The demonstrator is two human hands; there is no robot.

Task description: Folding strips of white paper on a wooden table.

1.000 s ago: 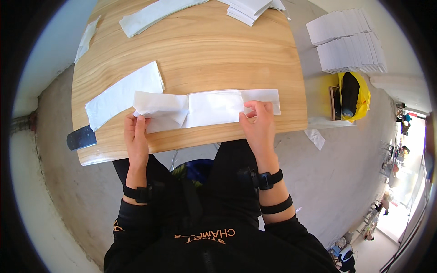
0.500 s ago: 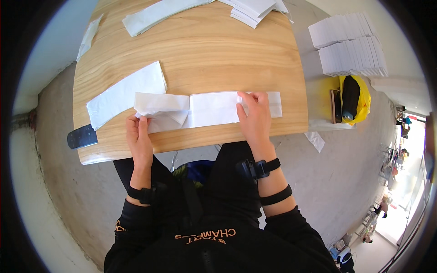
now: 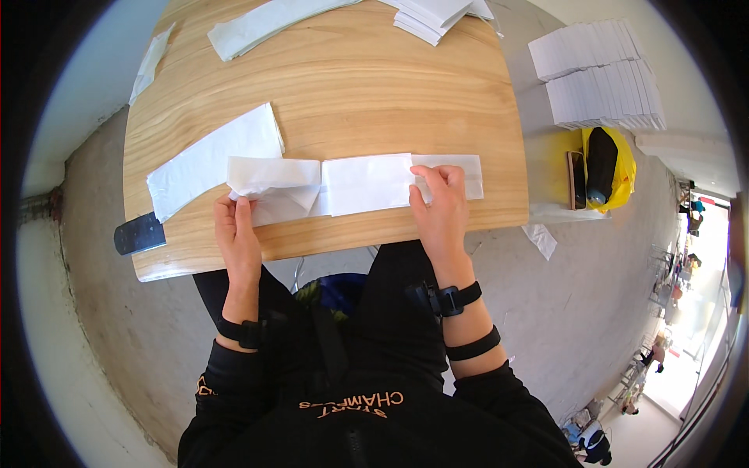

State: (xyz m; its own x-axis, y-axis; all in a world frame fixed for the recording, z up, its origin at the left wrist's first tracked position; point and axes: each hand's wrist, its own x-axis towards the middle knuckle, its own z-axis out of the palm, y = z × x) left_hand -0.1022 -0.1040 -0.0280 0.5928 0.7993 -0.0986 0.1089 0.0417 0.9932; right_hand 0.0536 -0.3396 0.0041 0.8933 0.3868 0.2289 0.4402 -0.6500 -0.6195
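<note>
A: How many hands work at the bench (image 3: 367,101)?

B: Two. The left hand (image 3: 238,234) keeps a closed grip, thumb and fingers pinching the left end of one long white strip (image 3: 474,179), where one flap (image 3: 275,173) stands raised

A: And the right hand (image 3: 443,201)?

B: Thumb and forefinger are at the right edge of one white sheet (image 3: 367,184) lying over the strip. Whether that grip pinches the edge or merely rests there, I cannot tell

A: Where exactly is the strip?

B: Along the near side of the bench, its right end reaching past the right hand's fingertips

A: What else can you count?

B: One white stack (image 3: 214,160) beyond the left hand, one dark slab (image 3: 140,234) jutting past the left edge, one bundle of strips (image 3: 273,25) and one pile of papers (image 3: 429,19) at the far side. Off to the right, two rows of white packets (image 3: 605,95) and one yellow bag (image 3: 622,175) with one black object (image 3: 599,164) in it
</note>
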